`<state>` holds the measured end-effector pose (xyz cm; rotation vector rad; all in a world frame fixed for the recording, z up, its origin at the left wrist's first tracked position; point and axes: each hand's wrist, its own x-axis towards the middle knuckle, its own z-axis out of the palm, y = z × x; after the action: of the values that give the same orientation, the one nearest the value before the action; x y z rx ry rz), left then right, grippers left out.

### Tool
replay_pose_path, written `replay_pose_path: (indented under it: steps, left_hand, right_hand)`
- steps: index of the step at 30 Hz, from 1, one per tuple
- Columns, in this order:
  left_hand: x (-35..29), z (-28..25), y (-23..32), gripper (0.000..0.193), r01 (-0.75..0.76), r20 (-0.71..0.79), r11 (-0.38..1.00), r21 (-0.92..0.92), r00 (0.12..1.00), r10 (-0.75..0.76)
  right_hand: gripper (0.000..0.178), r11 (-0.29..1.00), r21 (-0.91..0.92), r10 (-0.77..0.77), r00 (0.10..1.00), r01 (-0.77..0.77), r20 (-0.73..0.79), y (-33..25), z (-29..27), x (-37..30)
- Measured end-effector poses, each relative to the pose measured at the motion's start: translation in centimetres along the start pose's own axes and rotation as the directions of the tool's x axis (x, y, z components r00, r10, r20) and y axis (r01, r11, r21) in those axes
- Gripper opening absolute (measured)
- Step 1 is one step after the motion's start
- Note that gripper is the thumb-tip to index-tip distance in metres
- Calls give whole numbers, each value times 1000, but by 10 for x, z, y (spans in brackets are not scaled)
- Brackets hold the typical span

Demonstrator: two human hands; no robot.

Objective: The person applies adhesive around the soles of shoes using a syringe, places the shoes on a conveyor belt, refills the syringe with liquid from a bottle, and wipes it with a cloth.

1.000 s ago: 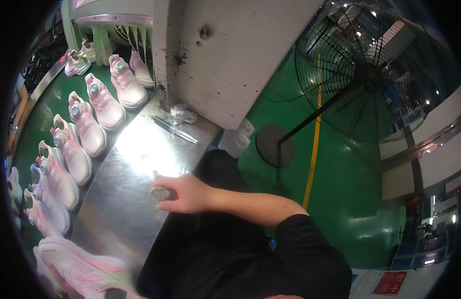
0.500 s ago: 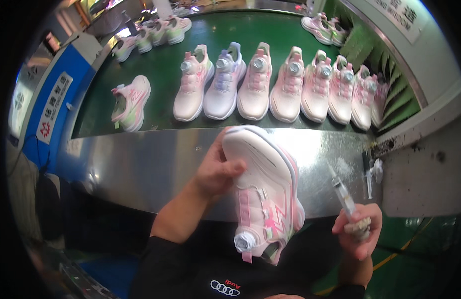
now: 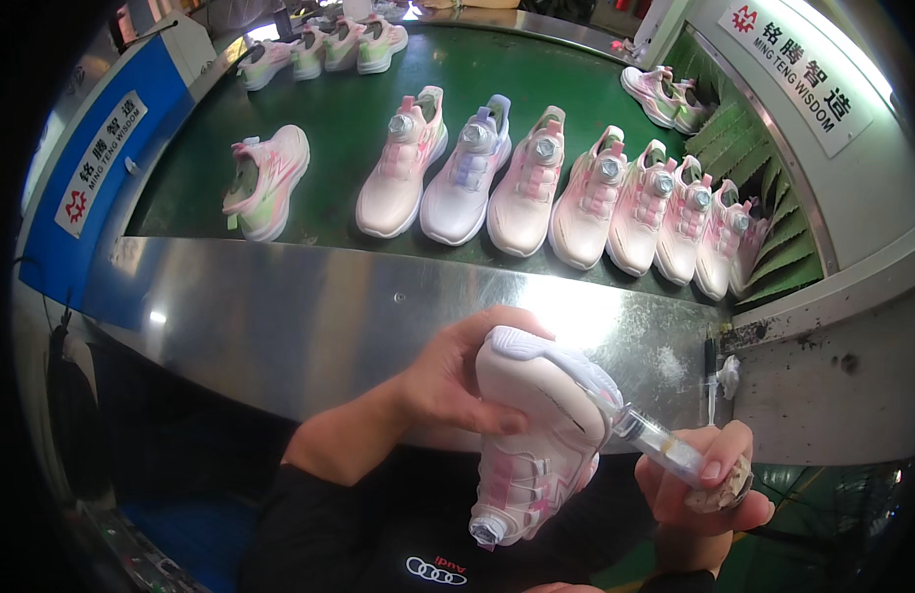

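My left hand (image 3: 462, 381) grips a pale pink sneaker (image 3: 531, 400) by its toe end, thumb across the upper and fingers behind. The shoe is held toe up in front of my chest, its white sole turned to the right. A wrapped dial (image 3: 490, 529) sits at its lower end. In my right hand (image 3: 699, 484) is a clear syringe (image 3: 665, 447), with a beige wad (image 3: 726, 489) around its rear end. Its front end reaches the sole's edge on the right side; whether the tip touches is too small to tell.
A bare metal ledge (image 3: 279, 296) runs before a green conveyor belt (image 3: 319, 158). Several pink sneakers (image 3: 522, 212) and a lilac one (image 3: 457, 198) stand in a row there. One sneaker (image 3: 274, 183) lies apart at left. Green flaps (image 3: 788, 232) hang right, above a dark slim tool (image 3: 711, 371).
My right hand has brought the syringe left, up to the shoe's sole edge. The sneaker has tilted and moved lower in view. The whole view has shifted slightly.
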<state>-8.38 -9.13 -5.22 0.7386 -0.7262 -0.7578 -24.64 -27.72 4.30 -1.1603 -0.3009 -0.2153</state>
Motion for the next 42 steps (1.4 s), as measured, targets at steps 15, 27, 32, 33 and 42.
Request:
replay_pose_path:
  steps: [15,27,32,33,42]
  left_hand:
    - [-3,7,7,70,-39,83,999,-18,996,40]
    - [-5,7,12,72,39,-45,998,-57,998,-42]
    - [-3,-4,7,75,20,-73,1000,0,997,-20]
    - [-1,-5,6,76,-2,-71,1000,22,997,4]
    - [3,-12,1,81,20,-219,1000,15,976,-16]
  right_hand:
    - [53,992,114,44,998,-49,45,4,4,6]
    - [51,999,-37,-1,1000,1,12,3,2,-4]
    - [48,997,-64,35,997,-39,-64,6,-3,-18]
    - [47,997,-70,31,997,-36,-72,8,-5,-21]
    - [47,998,-45,42,988,-49,-146,24,-19,-45]
